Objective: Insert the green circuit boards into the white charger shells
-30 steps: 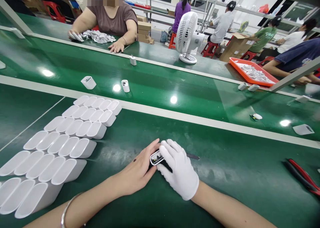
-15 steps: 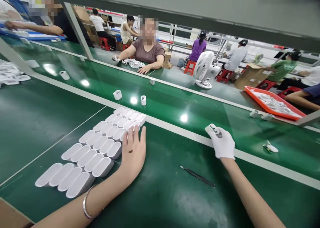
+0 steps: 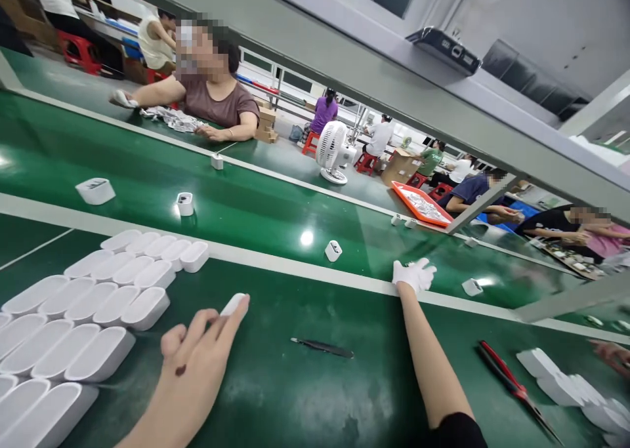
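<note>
My bare left hand holds a small white case between its fingers, to the right of rows of white oval cases on the green table. Over the pale strip at the belt's near edge, my gloved right hand has its fingers spread; a small item near its thumb side is mostly hidden. Black tweezers lie on the table between my hands. On the green belt are a white case, another upright one and a wider one.
Red-handled pliers and a pile of white cases lie at the right, near another person's hand. A metal beam crosses above the belt. Across it sit a person in brown and a white fan.
The view has swung right. My left hand has left the rows and now has a white case. My right hand's fingers have spread, and a case lies on the belt to its left.
</note>
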The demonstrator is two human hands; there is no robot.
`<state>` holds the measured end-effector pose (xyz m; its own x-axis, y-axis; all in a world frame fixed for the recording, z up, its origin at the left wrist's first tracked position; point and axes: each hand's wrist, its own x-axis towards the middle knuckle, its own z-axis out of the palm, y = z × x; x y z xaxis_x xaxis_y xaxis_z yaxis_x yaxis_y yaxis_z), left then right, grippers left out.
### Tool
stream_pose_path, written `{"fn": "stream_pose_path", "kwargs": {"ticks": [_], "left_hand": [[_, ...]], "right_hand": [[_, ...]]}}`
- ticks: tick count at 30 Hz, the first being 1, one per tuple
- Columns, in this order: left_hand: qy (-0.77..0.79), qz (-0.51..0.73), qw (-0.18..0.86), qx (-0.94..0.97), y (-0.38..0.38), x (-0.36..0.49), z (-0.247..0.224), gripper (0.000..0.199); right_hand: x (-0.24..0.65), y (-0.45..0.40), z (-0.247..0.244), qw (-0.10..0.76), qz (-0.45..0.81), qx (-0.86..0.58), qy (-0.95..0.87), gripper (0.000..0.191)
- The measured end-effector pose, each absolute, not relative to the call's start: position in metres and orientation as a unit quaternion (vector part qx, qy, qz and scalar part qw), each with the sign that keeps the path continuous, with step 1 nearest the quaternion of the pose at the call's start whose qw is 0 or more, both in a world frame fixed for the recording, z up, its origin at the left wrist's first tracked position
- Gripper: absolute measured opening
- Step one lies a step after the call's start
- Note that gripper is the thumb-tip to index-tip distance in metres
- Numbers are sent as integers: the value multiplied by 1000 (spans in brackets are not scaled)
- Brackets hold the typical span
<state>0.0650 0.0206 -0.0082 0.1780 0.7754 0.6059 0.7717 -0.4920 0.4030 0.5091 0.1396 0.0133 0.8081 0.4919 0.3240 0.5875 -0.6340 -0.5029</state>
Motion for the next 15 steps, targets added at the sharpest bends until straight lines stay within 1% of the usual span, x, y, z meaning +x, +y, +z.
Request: {"fn": "stream_pose_path", "kwargs": {"ticks": [3,4,5,6,8,10,11,13,14,15], "left_hand": [[521,344,-50,779,12,77,-8,52],[528,328,-40,782,12,79,-9,54],[536,320,-6,781,14,80,-10,59],[543,321,50,774,17,80,-12,66],[547,338,183,744,23,77,-16,76],[542,349,285,710,28,74,-17,75],[539,347,316,699,29,74,-16,71],[538,343,341,691,29,74,-12,62],[539,342,336,692,28,74,-9,58],[541,344,323,696,27,75,-7,55]], "right_hand": [[536,131,24,289,-19,-914,-282,38],[538,130,27,287,3,-913,-291,32],[537,130,29,287,25,-908,-305,28],[531,131,29,292,45,-899,-323,26],[506,131,27,315,89,-870,-369,27],[463,124,22,352,142,-823,-421,34],[437,115,20,373,174,-795,-446,42],[380,89,17,401,242,-738,-486,58],[353,74,17,412,295,-696,-509,61],[329,58,18,442,390,-619,-519,59]]}}
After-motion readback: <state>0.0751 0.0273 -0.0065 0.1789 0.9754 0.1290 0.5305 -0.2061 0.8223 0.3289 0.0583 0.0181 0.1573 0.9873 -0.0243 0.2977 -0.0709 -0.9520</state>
